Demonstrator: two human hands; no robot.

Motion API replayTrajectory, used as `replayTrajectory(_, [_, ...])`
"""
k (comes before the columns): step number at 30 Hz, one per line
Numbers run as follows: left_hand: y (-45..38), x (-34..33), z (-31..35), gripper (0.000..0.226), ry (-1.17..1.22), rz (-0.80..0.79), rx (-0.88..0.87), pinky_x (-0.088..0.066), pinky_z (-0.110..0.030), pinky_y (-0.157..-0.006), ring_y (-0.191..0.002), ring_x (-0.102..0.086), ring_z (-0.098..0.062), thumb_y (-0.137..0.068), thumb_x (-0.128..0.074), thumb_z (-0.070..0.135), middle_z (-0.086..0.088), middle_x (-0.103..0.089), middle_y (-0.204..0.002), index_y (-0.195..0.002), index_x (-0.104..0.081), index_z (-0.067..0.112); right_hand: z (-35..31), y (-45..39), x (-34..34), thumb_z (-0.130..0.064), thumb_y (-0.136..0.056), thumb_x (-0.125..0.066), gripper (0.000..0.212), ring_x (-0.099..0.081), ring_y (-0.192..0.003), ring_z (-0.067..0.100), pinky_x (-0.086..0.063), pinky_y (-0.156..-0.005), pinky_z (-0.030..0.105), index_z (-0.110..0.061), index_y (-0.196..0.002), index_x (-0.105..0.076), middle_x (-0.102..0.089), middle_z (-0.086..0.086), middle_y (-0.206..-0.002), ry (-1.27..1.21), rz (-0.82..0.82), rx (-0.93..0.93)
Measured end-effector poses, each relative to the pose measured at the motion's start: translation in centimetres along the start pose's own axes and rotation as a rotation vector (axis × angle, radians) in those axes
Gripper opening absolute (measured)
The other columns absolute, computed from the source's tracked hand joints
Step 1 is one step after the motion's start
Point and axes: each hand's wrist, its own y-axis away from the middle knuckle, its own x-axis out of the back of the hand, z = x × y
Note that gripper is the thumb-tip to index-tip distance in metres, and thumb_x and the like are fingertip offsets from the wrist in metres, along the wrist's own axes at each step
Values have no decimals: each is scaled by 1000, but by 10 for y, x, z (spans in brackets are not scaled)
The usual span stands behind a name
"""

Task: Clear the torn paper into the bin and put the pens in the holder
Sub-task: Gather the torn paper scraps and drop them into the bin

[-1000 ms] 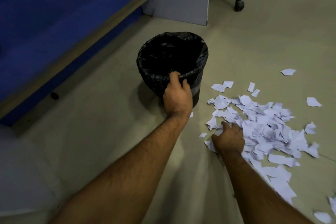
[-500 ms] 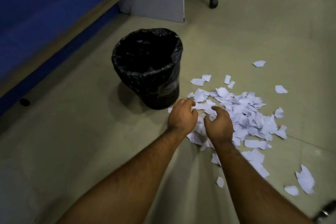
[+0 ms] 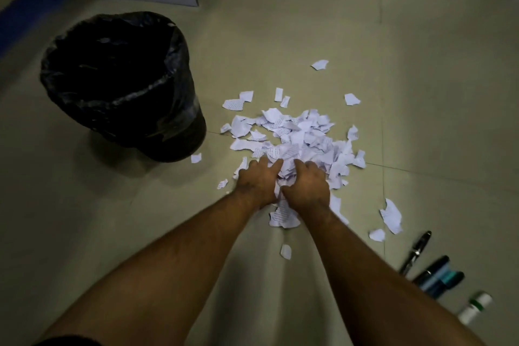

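Both hands, left hand and right hand, cup the near edge of the torn paper pile, each grip half-closed around scraps, gathering one load for the lined bin just beside it

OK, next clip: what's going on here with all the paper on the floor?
A person is crouched over a heap of torn paper on the floor, the left hand and the right hand pressed side by side into its near edge, scooping scraps together. A black-lined bin stands to the left, with no paper visible inside. Several pens lie untouched at lower right. No pen holder is in view.
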Motion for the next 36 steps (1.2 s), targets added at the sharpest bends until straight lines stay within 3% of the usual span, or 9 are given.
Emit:
replayTrajectory(3, [0,-10,5,84,16,154,-15,-48,-45,-93,-128,-43,-33,-81,-69,45,-11,-40,-145,-149,-23,31,2,4,3,-38,-83,-63,59,-51,-116,34,-46,-90,40,-20,-137,-50,-56,12,-127,36,20,44])
replayTrajectory(7, [-9,-10,3,88,75,167,79,-47,-45,-94,-129,-42,-33,-81,-72,39,-11,-34,-148,-151,-19,29,4,3,7,-33,-88,-60,42,-56,-111,33,-49,-84,37,-24,-129,-58,-58,10,-121,60,8,82])
replayTrajectory(10, [-11,-5,3,60,11,125,28,-48,-43,-92,-125,-45,-32,-84,-69,33,-8,-44,-140,-139,-44,29,2,5,7,-30,-88,-59,29,-61,-101,30,-49,-76,34,-26,-116,-65,-62,6,-111,76,30,61])
replayTrajectory(14, [-4,-9,5,26,13,277,31,-51,-36,-83,-113,-55,-28,-91,-59,24,-7,-59,-125,-117,-66,23,4,7,4,-30,-88,-58,20,-65,-95,29,-51,-74,34,-25,-105,-67,-68,3,-102,32,64,23])
replayTrajectory(17, [1,-14,-1,28,79,328,38,-50,-34,-84,-108,-60,-28,-92,-57,22,-9,-64,-119,-118,-67,19,4,4,5,-26,-93,-52,21,-66,-93,29,-49,-72,33,-23,-104,-70,-71,5,-101,-51,127,6])
replayTrajectory(20, [1,-13,-8,28,342,324,126,-48,-33,-90,-108,-63,-28,-96,-57,25,-11,-67,-119,-118,-69,12,4,2,5,-27,-93,-57,18,-65,-88,31,-39,-66,29,-15,-94,-71,-72,9,-94,-235,186,-76])
replayTrajectory(23, [4,-1,-10,19,506,407,296,-49,-31,-78,-98,-65,-32,-91,-62,18,-13,-71,-109,-105,-71,10,-3,3,8,-24,-92,-60,19,-65,-80,33,-35,-64,26,-10,-86,-71,-71,13,-84,-443,240,-214])
replayTrajectory(30, [14,63,-9,27,670,533,311,-50,-34,-83,-104,-63,-38,-90,-63,21,-19,-70,-112,-113,-71,10,-53,-7,42,-23,-90,-63,19,-67,-86,31,-45,-69,26,-9,-94,-75,-74,12,-90,-713,296,-348])
replayTrajectory(36, [41,161,-25,15,848,676,328,-48,-33,-62,-73,-62,-32,-81,-67,18,-17,-69,-77,-76,-66,3,-125,-22,104,-27,-85,-65,15,-68,-76,27,-52,-66,28,-15,-82,-72,-72,4,-77,-896,334,-292])
